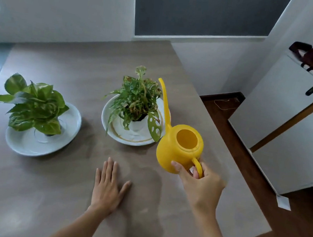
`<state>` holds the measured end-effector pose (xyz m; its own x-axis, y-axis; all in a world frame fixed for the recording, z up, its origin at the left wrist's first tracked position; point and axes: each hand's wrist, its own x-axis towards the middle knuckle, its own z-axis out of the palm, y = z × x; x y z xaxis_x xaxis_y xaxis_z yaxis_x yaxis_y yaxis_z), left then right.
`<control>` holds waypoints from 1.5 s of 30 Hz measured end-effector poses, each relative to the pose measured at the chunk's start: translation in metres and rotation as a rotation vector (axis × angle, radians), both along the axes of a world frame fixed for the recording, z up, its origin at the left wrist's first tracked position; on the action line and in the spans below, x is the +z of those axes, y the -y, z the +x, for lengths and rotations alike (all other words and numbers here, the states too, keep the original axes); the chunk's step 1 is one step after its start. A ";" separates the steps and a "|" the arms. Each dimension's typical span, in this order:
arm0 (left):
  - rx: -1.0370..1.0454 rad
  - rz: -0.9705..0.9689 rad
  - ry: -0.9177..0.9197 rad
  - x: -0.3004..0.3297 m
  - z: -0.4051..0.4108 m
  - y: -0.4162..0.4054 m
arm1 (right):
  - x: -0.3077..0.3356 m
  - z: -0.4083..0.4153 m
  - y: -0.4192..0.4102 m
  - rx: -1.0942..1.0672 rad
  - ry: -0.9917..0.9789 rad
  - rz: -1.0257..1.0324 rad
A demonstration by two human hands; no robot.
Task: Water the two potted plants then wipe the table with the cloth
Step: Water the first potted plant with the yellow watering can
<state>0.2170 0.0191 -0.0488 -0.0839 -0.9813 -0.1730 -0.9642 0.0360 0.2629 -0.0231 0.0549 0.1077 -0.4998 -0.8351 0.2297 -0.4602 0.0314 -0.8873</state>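
**Can in hand, spout up, nearest plant first**

The right hand [200, 182] is closed on the handle of the yellow can [179, 148], fingers through the loop and thumb pressed against the body just ahead of it. The can appears lifted off the table [39, 192], level, its long spout [164, 101] rising away from the grip and passing close to the rim of the nearer dish [113, 130]. The left hand [108, 184] lies flat and open on the table, just inboard of the grip, holding nothing.

The fern [136, 99] stands in a white pot on that dish, directly beyond the grip and slightly left of it. The pothos [34, 104] sits in its own dish [26, 143], well apart to the left of the grip. No cloth is in view.

The step in hand looks like the first pour. To do it well, carry the spout tip in over the pot's soil, under the leaves, before tipping; a tilt begun from here would likely land water in the dish or on the table. Roll the wrist forward slowly, since the open top could slop if the can is full; how full it is cannot be told. The thumb on the body gives control of the tilt. Level the can before crossing left to the pothos, so it does not drip.
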 end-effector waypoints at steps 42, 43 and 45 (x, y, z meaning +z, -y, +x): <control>0.007 -0.066 0.053 -0.020 0.004 -0.001 | 0.050 0.031 -0.009 0.106 -0.177 0.108; 0.007 -0.065 0.052 -0.021 0.004 -0.001 | 0.051 0.032 -0.009 0.106 -0.180 0.111; 0.008 -0.066 0.045 -0.021 0.004 -0.001 | 0.053 0.032 -0.010 0.105 -0.188 0.116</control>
